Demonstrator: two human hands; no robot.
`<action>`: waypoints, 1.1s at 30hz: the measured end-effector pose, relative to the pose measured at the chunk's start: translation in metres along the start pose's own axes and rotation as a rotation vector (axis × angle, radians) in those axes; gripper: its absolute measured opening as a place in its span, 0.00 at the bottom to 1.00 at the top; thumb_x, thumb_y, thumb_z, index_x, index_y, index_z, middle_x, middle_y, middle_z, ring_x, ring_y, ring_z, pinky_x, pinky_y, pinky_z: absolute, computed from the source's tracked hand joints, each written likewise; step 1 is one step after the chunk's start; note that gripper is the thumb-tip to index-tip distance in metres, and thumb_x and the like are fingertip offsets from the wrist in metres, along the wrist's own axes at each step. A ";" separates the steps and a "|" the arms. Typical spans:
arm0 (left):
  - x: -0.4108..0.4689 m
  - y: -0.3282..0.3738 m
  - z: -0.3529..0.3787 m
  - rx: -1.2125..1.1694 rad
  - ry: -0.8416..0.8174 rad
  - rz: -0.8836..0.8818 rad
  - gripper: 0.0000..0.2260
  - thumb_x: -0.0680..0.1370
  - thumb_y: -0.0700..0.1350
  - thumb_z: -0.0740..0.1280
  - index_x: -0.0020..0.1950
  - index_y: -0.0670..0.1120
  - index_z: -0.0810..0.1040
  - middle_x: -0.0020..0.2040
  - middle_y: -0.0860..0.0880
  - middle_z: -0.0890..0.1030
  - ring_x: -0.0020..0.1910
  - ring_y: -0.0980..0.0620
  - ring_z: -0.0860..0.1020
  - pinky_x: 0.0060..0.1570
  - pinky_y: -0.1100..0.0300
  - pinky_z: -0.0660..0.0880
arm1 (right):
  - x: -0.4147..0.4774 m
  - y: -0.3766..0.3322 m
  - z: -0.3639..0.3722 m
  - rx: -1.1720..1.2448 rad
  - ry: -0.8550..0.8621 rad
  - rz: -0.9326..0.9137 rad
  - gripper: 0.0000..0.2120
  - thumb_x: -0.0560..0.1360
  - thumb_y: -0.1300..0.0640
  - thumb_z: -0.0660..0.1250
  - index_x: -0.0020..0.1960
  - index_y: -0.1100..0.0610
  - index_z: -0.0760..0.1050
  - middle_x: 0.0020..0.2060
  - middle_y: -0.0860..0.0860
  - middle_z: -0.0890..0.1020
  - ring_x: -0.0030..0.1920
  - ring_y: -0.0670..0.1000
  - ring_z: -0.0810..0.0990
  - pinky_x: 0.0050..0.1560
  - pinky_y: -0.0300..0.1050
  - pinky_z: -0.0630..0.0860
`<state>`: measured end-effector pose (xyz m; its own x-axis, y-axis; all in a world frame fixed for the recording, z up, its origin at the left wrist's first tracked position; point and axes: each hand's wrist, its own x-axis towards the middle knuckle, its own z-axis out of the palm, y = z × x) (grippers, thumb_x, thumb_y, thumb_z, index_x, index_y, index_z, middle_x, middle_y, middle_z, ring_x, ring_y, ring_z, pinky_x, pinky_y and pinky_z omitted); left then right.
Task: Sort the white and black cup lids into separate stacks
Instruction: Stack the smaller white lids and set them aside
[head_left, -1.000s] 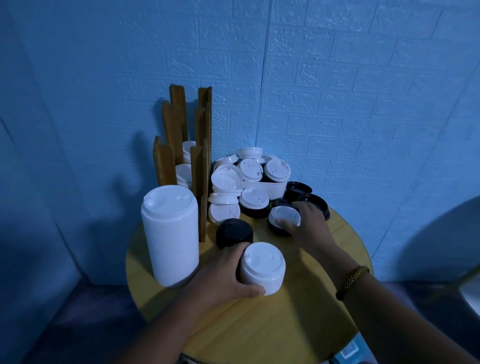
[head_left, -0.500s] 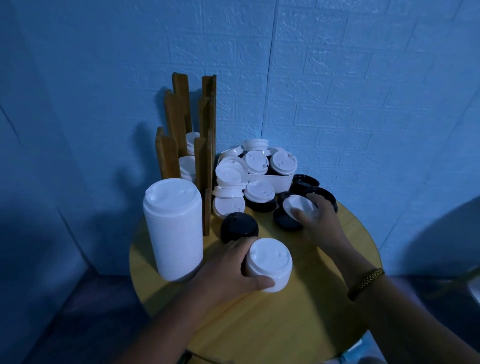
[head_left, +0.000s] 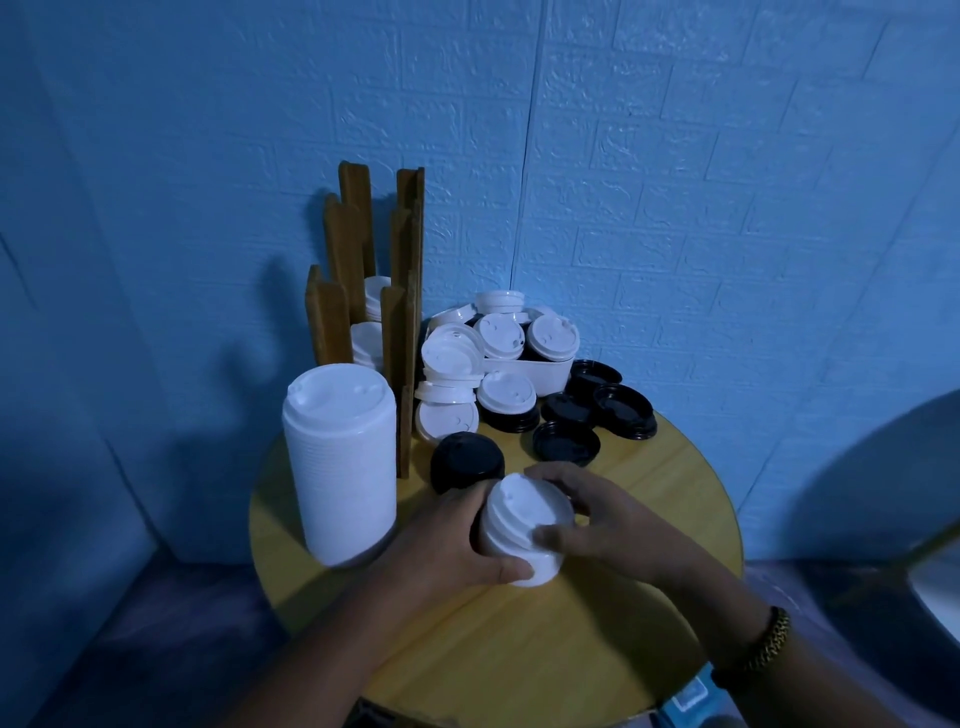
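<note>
The left hand (head_left: 447, 540) curls its fingers round the short white lid stack (head_left: 511, 543) near the front of the round desk (head_left: 519, 649), likely to steady it. The right hand (head_left: 608, 525) pinches the rim of a white lid (head_left: 530, 501) on top, apparently seating it. The black lid stack (head_left: 467, 462) stands just behind, kept apart; unsorted lids (head_left: 498, 338) wait near the wall

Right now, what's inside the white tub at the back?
White lids heap above the rim of the tub, with something dark showing between them. The heap covers the tub's bottom, so what lies deeper cannot be seen.
</note>
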<state>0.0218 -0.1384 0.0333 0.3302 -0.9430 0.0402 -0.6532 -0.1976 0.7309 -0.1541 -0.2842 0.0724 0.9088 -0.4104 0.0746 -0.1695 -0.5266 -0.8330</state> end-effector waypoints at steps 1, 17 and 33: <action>0.000 0.000 0.000 -0.005 -0.001 0.001 0.40 0.65 0.64 0.78 0.74 0.65 0.65 0.67 0.63 0.73 0.64 0.62 0.73 0.64 0.53 0.75 | 0.001 0.000 -0.001 -0.003 -0.017 -0.003 0.27 0.70 0.48 0.76 0.66 0.43 0.72 0.61 0.41 0.76 0.61 0.43 0.76 0.61 0.49 0.78; 0.001 -0.008 0.001 0.006 -0.010 0.027 0.41 0.65 0.65 0.77 0.73 0.66 0.63 0.64 0.61 0.73 0.63 0.61 0.73 0.62 0.53 0.78 | 0.003 -0.010 0.031 -0.532 0.186 -0.043 0.32 0.70 0.37 0.73 0.70 0.46 0.70 0.63 0.43 0.68 0.61 0.45 0.69 0.58 0.44 0.74; 0.001 -0.006 0.001 0.021 -0.008 0.007 0.43 0.64 0.68 0.76 0.76 0.67 0.61 0.70 0.64 0.70 0.68 0.61 0.70 0.69 0.51 0.72 | 0.034 0.042 -0.009 -0.507 0.242 -0.042 0.20 0.83 0.42 0.52 0.62 0.48 0.79 0.72 0.46 0.70 0.74 0.49 0.64 0.69 0.60 0.66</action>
<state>0.0252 -0.1386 0.0283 0.3205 -0.9464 0.0398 -0.6696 -0.1966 0.7162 -0.1334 -0.3269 0.0451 0.8156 -0.5090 0.2751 -0.3515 -0.8136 -0.4632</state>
